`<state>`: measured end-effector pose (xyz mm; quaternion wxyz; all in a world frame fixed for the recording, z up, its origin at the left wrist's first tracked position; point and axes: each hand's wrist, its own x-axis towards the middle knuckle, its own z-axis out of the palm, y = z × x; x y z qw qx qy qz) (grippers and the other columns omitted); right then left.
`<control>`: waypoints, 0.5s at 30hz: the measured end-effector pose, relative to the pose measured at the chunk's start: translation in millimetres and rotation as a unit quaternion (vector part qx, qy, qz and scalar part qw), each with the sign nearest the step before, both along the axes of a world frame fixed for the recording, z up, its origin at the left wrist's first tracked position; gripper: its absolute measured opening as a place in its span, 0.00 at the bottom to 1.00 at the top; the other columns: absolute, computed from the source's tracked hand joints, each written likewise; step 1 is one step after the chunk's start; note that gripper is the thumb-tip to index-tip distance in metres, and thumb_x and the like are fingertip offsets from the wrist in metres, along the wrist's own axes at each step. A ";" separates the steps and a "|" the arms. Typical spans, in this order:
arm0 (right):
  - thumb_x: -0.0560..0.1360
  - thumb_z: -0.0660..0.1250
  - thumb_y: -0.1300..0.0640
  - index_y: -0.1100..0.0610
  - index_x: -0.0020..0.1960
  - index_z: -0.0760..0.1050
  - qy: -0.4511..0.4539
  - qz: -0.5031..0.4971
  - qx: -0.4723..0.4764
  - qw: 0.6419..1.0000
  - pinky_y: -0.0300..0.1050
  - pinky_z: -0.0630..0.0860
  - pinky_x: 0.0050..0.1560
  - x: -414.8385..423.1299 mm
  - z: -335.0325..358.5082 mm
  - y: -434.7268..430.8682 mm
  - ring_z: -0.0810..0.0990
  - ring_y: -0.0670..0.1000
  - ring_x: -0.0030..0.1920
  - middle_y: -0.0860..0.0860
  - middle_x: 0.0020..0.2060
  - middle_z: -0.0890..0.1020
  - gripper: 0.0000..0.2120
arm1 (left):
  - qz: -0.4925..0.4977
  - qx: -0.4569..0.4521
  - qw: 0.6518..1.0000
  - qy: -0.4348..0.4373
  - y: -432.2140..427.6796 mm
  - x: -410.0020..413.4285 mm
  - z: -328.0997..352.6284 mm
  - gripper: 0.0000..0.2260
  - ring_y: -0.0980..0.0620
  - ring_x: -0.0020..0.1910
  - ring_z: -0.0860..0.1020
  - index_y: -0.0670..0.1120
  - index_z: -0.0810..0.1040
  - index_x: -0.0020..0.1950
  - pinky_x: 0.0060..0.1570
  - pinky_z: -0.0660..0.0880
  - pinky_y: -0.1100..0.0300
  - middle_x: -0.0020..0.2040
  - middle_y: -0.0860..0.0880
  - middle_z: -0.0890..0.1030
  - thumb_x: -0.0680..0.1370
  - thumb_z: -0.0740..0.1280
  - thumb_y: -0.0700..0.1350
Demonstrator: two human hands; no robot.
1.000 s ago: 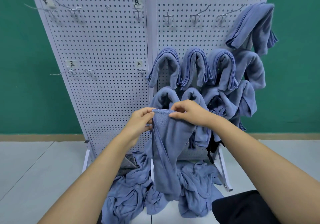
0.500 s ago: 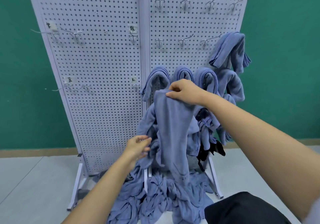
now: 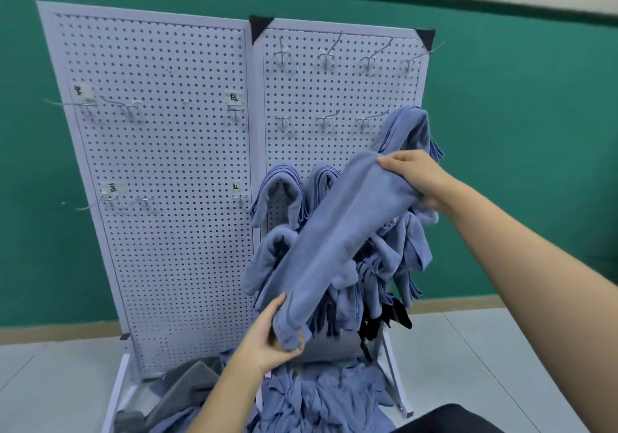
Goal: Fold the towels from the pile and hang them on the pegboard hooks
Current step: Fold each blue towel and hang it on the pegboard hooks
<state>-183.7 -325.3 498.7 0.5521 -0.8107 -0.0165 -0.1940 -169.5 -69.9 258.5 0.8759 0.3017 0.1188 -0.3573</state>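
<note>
**A:** From the head camera, where is the towel being handled?

**B:** The blue towel (image 3: 337, 242) is up in the air in front of the right panel of the white pegboard (image 3: 167, 198). It is stretched on a slant between the two hands.

**A:** How do the hands take it?

**B:** The right hand (image 3: 414, 178) grips the upper end, with its fingers curled over the top edge. That end is just below the topmost of the hung towels (image 3: 281, 195). The left hand (image 3: 271, 335) holds the lower end, with thumb and fingers closed round the bunched corner, low and near the middle.

**A:** What lies around it?

**B:** Folded blue towels drape over hooks just behind the held one, and metal hooks (image 3: 326, 54) stick out in the rows above. The pile (image 3: 317, 396) of blue towels sits on the floor at the board's foot. A grey cloth (image 3: 187, 385) lies to its left.
</note>
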 end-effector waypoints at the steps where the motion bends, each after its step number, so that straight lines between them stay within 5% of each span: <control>1: 0.78 0.66 0.55 0.62 0.45 0.79 0.009 -0.005 0.016 1.000 0.42 0.77 0.40 -1.0 -7.3 -8.7 0.79 0.51 0.38 0.56 0.39 0.81 0.10 | -0.016 0.016 1.000 -0.009 -0.5 2.7 1.4 0.09 0.48 0.31 0.77 0.45 0.78 0.48 0.34 0.72 0.58 0.36 0.45 0.81 0.70 0.72 0.47; 5: 0.78 0.66 0.56 0.63 0.45 0.79 0.033 -0.028 0.043 0.998 0.37 0.78 0.35 -1.3 -33.6 -39.9 0.79 0.48 0.36 0.55 0.38 0.81 0.10 | -0.025 0.060 0.996 -0.061 3.5 15.3 11.0 0.15 0.40 0.53 0.81 0.41 0.78 0.61 0.46 0.79 0.46 0.58 0.39 0.81 0.76 0.67 0.44; 8: 0.76 0.69 0.57 0.61 0.45 0.80 0.078 -0.027 0.055 0.995 0.39 0.78 0.39 -2.9 -53.0 -63.8 0.79 0.49 0.38 0.55 0.40 0.82 0.07 | 0.020 0.141 0.982 -0.121 18.5 25.4 29.8 0.12 0.43 0.44 0.83 0.41 0.79 0.57 0.39 0.81 0.51 0.50 0.40 0.84 0.75 0.68 0.44; 10: 0.74 0.70 0.58 0.62 0.49 0.80 0.126 -0.003 0.058 0.990 0.42 0.78 0.43 -4.2 -66.1 -80.0 0.79 0.52 0.41 0.57 0.43 0.83 0.07 | 0.034 0.220 0.958 -0.183 35.3 33.0 45.7 0.13 0.44 0.46 0.82 0.41 0.79 0.56 0.45 0.80 0.51 0.51 0.41 0.84 0.73 0.70 0.44; 13: 0.71 0.72 0.61 0.65 0.54 0.78 0.184 0.031 0.056 0.981 0.44 0.80 0.47 -3.3 -82.8 -94.8 0.79 0.54 0.45 0.60 0.47 0.82 0.13 | 0.057 0.350 0.894 -0.273 61.0 47.7 65.9 0.16 0.44 0.49 0.80 0.39 0.78 0.58 0.52 0.76 0.50 0.52 0.39 0.83 0.72 0.72 0.43; 15: 0.72 0.72 0.63 0.67 0.55 0.77 0.187 0.041 0.047 0.980 0.43 0.82 0.44 -1.0 -88.9 -95.6 0.80 0.53 0.43 0.60 0.46 0.82 0.14 | 0.064 0.411 0.848 -0.328 72.2 52.0 81.7 0.09 0.44 0.50 0.79 0.41 0.79 0.55 0.52 0.76 0.49 0.49 0.41 0.83 0.76 0.69 0.41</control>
